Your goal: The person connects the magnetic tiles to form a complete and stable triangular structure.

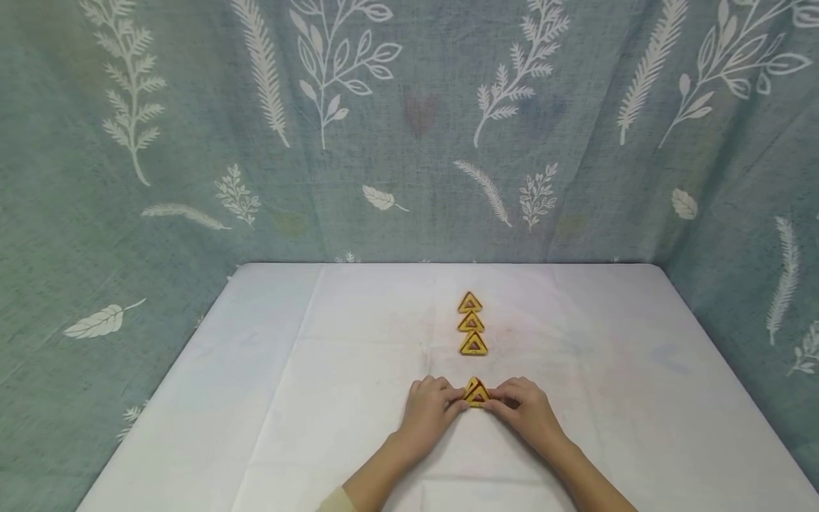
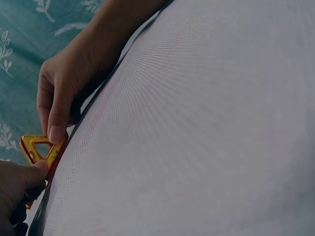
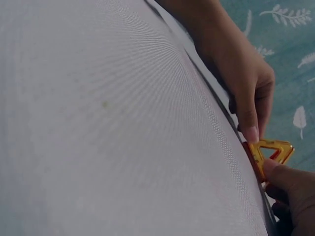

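Observation:
In the head view, a small yellow triangular frame piece with a triangular hole (image 1: 478, 402) stands just above the white table. My left hand (image 1: 431, 416) pinches its left side between thumb and fingertips. On the other side my right hand (image 1: 527, 416) pinches it the same way. A second triangular outline shows behind its top, with dark red between. Both wrist views show the yellow triangle piece (image 2: 37, 141) (image 3: 280, 145) with red along its edge and a thumb on each corner. Curled fingers behind it are partly hidden.
Three more yellow triangle pieces lie in a column beyond the hands: a near one (image 1: 473, 351), a middle one (image 1: 470, 328) and a far one (image 1: 470, 311). They rest on a white-covered table (image 1: 358, 341). A green leaf-print curtain (image 1: 422, 206) surrounds its back and sides.

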Demonstrator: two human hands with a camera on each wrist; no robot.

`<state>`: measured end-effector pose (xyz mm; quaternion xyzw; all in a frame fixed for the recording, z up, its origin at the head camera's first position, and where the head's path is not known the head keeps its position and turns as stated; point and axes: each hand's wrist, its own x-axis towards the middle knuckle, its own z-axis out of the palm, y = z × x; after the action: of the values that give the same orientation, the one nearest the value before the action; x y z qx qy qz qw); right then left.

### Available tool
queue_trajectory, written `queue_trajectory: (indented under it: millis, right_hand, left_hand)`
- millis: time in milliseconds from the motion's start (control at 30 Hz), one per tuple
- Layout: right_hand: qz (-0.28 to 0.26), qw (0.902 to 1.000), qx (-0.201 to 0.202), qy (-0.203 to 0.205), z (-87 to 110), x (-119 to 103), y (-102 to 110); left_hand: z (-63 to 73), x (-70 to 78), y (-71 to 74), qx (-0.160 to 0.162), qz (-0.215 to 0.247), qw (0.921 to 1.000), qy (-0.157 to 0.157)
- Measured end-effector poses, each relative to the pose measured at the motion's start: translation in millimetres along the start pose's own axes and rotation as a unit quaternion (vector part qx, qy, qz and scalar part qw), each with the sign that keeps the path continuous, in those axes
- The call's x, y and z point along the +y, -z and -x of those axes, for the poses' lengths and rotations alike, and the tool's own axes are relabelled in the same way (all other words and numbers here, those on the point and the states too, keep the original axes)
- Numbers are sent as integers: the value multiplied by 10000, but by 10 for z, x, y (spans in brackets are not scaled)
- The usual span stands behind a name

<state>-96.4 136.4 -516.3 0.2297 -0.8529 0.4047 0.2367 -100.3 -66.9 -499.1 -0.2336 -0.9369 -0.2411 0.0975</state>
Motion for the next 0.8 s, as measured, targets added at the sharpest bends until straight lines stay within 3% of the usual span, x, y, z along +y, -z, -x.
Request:
queue_trajectory:
  millis: [367, 800]
  right_hand:
    - [124, 9998, 92, -122, -131, 65, -52]
    - [32, 9996, 151, -233, -269, 170, -98]
  left_hand:
    - [-148, -84, -64, 230, 23, 9997, 6]
    - [-301, -144, -101, 250, 204, 9992, 250]
